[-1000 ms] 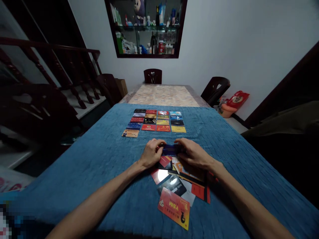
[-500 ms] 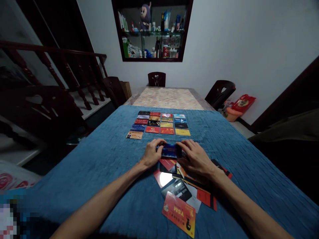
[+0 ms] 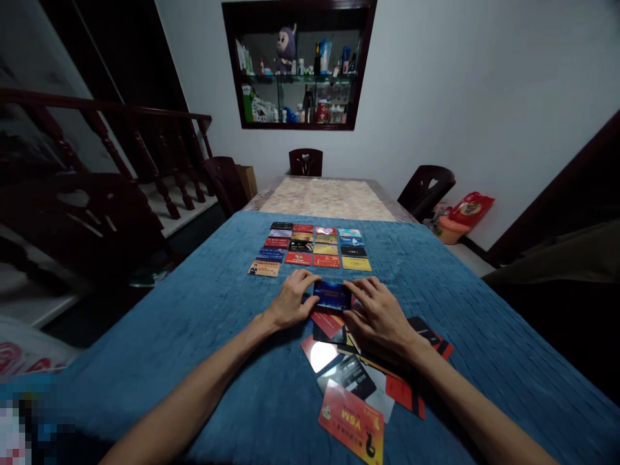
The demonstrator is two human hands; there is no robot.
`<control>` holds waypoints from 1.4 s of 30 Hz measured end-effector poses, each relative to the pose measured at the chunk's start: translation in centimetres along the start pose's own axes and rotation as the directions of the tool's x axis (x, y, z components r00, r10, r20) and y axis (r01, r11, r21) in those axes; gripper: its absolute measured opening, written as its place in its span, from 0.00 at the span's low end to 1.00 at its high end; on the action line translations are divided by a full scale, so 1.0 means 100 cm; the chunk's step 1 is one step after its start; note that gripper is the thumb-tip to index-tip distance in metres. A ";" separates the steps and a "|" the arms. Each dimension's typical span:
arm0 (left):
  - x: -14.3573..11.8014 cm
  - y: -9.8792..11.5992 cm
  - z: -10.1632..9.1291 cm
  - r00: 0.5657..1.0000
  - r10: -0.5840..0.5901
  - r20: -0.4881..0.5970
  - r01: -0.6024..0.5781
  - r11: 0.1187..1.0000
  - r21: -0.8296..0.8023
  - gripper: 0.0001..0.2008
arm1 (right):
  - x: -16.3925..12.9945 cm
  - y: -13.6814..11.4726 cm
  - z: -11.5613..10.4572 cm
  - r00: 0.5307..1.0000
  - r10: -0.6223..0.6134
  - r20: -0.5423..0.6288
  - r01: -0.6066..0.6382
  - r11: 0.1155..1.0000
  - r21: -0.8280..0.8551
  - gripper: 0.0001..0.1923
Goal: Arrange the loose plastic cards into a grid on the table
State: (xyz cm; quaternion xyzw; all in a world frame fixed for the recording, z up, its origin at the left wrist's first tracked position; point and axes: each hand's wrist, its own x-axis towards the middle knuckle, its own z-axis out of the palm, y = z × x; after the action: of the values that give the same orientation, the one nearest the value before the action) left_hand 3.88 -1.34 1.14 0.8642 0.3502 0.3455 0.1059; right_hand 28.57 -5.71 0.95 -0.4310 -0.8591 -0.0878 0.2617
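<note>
Pinched between both hands, a blue card (image 3: 332, 295) is held just above the blue cloth (image 3: 203, 323): its left end by the left hand (image 3: 290, 302), its right end by the right hand (image 3: 380, 316). Loose cards (image 3: 356, 381) are spread near. Rows of cards (image 3: 310, 247) are laid out farther away.

A dark blue plastic card with a reddish band (image 3: 332, 294) sits between the left hand (image 3: 289, 302) and the right hand (image 3: 380, 316). The textured teal-blue cloth (image 3: 203, 323) over the tabletop shows a ribbed brick-like pattern. Near the viewer lies an orange-red card with yellow lettering (image 3: 351, 422), beside a black card (image 3: 347, 376) and a red card with a pale glare patch (image 3: 320, 352). Farther off, a grid of red, yellow, black and blue cards (image 3: 310, 248) lies in rows. Beyond it the bare tabletop is mottled beige marble (image 3: 327, 199).
</note>
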 end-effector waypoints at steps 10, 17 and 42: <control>0.000 -0.018 -0.033 0.974 0.120 0.190 -0.141 0.985 0.098 0.24 | 0.026 -0.005 0.009 0.999 -0.010 0.038 0.007 0.996 0.084 0.24; 0.015 -0.044 -0.049 0.968 0.062 0.243 -0.106 0.980 0.171 0.21 | 0.065 0.007 0.029 0.993 -0.041 0.109 0.035 0.998 0.060 0.27; 0.025 -0.093 -0.038 0.939 -0.185 0.291 0.069 0.927 0.369 0.16 | 0.117 -0.006 0.065 0.921 0.154 0.359 -0.140 0.988 -0.064 0.20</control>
State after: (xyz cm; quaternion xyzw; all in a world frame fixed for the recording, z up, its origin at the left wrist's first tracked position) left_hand -2.37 6.93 1.29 0.8887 0.4404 0.1243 0.0271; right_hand 19.91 4.50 1.66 -0.5078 -0.8560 -0.0026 0.0964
